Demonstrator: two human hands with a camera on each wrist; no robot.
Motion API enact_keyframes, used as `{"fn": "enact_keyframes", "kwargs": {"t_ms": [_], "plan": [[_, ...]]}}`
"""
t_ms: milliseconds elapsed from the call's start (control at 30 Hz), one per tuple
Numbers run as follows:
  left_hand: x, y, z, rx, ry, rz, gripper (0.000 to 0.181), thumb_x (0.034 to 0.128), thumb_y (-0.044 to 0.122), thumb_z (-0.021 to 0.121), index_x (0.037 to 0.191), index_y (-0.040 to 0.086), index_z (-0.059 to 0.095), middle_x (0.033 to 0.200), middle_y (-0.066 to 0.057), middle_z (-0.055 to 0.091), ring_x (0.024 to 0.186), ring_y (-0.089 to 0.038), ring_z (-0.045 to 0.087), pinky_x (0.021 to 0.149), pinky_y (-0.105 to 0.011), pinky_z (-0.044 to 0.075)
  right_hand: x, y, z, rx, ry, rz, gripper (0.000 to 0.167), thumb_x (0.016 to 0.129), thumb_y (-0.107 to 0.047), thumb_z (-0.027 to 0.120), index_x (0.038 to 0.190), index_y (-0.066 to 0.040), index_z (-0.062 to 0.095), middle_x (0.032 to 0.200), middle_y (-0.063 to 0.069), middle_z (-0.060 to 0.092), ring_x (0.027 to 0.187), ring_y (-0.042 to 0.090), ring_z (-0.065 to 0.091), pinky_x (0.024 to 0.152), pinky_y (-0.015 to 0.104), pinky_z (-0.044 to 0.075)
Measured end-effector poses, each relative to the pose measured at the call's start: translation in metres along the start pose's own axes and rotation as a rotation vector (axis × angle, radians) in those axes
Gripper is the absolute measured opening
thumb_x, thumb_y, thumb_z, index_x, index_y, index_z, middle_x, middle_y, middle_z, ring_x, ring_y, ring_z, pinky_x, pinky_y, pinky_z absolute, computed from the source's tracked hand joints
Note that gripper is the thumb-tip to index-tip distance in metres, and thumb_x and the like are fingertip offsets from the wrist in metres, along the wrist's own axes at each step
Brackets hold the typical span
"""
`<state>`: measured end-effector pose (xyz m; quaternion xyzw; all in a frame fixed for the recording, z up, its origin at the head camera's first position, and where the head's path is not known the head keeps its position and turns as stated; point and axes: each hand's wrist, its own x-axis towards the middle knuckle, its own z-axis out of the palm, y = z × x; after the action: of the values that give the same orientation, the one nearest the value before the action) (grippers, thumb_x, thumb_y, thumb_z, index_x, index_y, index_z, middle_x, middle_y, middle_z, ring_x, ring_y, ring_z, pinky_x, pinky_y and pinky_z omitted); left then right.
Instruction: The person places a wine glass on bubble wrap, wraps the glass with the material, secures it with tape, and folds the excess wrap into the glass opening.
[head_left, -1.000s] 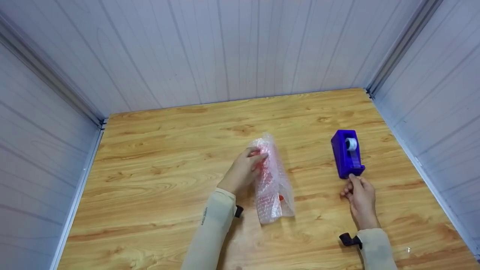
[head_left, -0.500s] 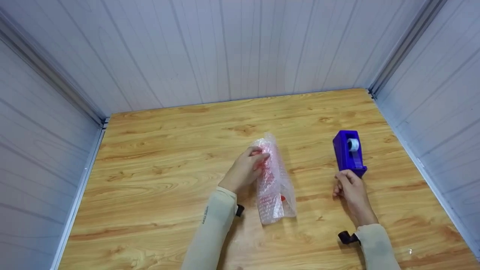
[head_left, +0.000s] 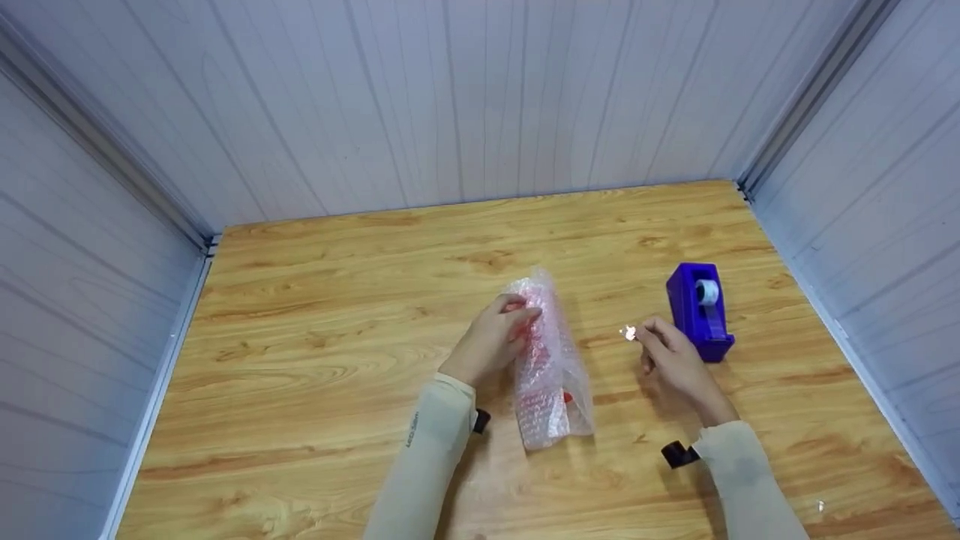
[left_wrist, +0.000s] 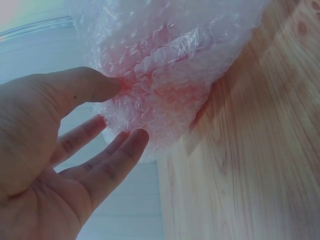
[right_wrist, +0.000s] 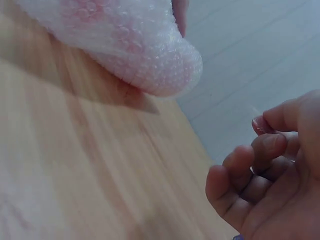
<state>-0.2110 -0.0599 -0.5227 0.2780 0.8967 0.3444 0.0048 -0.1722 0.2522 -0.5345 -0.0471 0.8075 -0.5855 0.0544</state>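
A bundle of pink-tinted bubble wrap (head_left: 553, 352) lies lengthwise on the wooden table, with something red showing through it and at its near end. My left hand (head_left: 484, 341) holds its upper left side, the thumb on one face and fingertips at the edge, as the left wrist view (left_wrist: 75, 145) shows. Between thumb and index finger, my right hand (head_left: 679, 360) pinches a small glinting piece of clear tape (head_left: 629, 332), apart from the bundle. Just right of that hand stands a purple tape dispenser (head_left: 684, 304) with a white-cored roll.
Pale panelled walls (head_left: 480, 97) close off the back and both sides of the wooden tabletop (head_left: 300, 337). A tiny clear scrap (head_left: 820, 506) lies near the front right. Each wrist wears a small black camera.
My right hand has moved up and left from the dispenser's front, bringing a piece of tape with it. The left hand and the bubble wrap have stayed in place.
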Motion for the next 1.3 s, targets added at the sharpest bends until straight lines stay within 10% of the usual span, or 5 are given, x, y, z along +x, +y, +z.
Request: {"fn": "enact_keyframes", "kwargs": {"t_ms": [233,833,1300], "plan": [[0.001,0.002,-0.001,0.065,0.002,0.012,0.044,0.0923,0.005,0.070,0.135,0.011,0.064,0.138,-0.013,0.051,0.121,-0.025,0.055,0.102,-0.030,0.046,0.017,-0.017,0.007,-0.126,-0.182,-0.093,0.029,0.108,-0.028,0.045,0.108,0.000,0.054,0.070,0.021,0.049,0.063,0.040,0.050,0.059,0.040,0.051],[0.006,0.002,0.001,0.083,0.008,0.045,0.044,0.0902,0.004,0.071,0.133,0.010,0.065,0.136,-0.015,0.052,0.119,-0.028,0.056,0.103,-0.034,0.046,0.058,-0.058,0.052,-0.331,-0.401,-0.259,0.018,0.107,-0.021,0.048,0.102,-0.008,0.059,0.086,0.003,0.054,0.078,0.020,0.050,0.069,0.036,0.044],[0.009,-0.001,-0.001,0.124,0.018,0.111,0.043,0.0900,0.006,0.072,0.132,0.010,0.066,0.130,-0.018,0.054,0.118,-0.031,0.056,0.102,-0.042,0.047,0.072,-0.066,0.068,-0.434,-0.497,-0.205,0.016,0.106,-0.023,0.050,0.098,-0.012,0.058,0.093,0.002,0.052,0.086,0.021,0.047,0.074,0.038,0.040]]}}
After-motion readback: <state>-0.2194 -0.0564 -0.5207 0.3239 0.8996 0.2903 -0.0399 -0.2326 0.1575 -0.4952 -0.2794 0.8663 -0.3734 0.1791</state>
